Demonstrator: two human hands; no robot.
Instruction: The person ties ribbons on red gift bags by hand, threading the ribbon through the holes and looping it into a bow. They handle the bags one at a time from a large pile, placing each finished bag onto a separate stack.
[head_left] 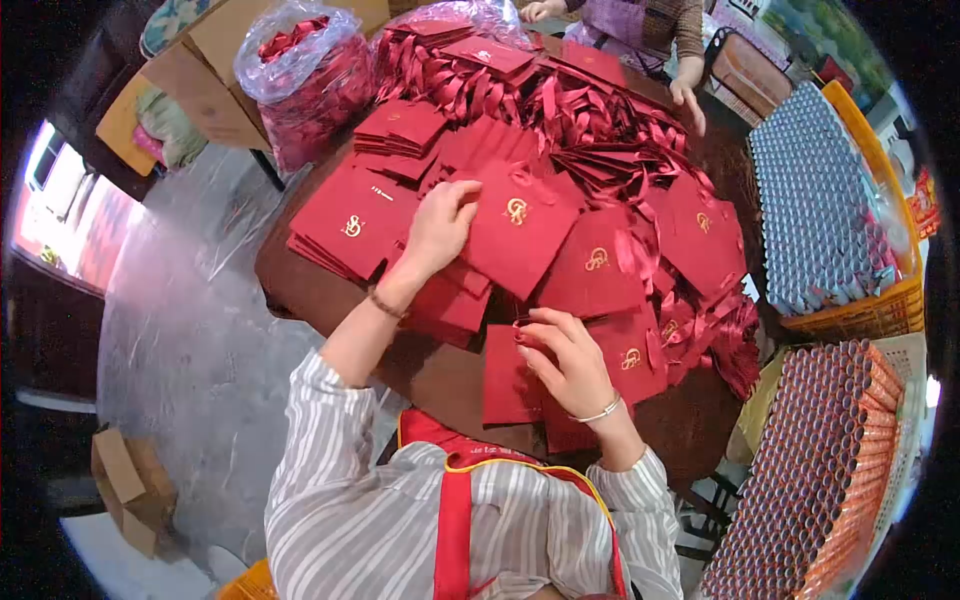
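Observation:
My left hand [443,222] is closed at the upper left edge of a red paper gift bag [520,235] with a gold emblem, fingertips pinching its border. Lower down, my right hand [572,368] has its fingers curled together over a plain red bag [505,385]. A bit of dark red shows at those fingertips, and I cannot tell what they hold. Close beside that hand lies another emblem bag [630,355] with a ribbon. A stack of red bags [350,225] sits left of my left hand, and more bags [595,260] overlap on the right.
Ribboned bags [570,105] are heaped across the far side of the brown table [705,430]. A clear plastic sack [300,80] stands at the back left. Crates of blue-grey tubes [815,200] and orange tubes [820,450] line the right. Another person's hand [687,95] is opposite.

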